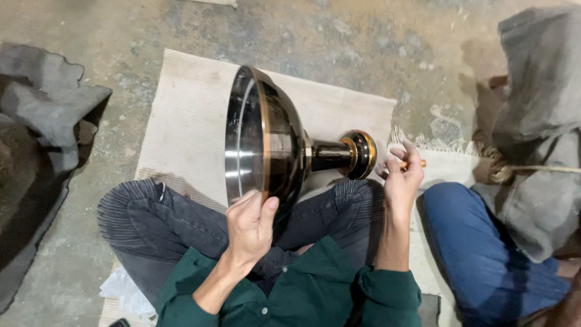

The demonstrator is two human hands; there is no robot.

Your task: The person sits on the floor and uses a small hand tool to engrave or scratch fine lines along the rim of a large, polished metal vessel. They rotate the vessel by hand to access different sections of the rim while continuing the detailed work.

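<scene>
Hands (251, 224) steady glossy, gold-banded metal bowl (266, 142).

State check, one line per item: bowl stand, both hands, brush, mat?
Metal pedestal bowl: tipped on its side, base pointing right.
Left hand: gripping the bowl's rim.
Right hand: by the base, shut on a thin stick, its tip hidden.
Woven mat: flat on the floor.

Green rolled sleeves, dark grey ribbed trousers
</scene>
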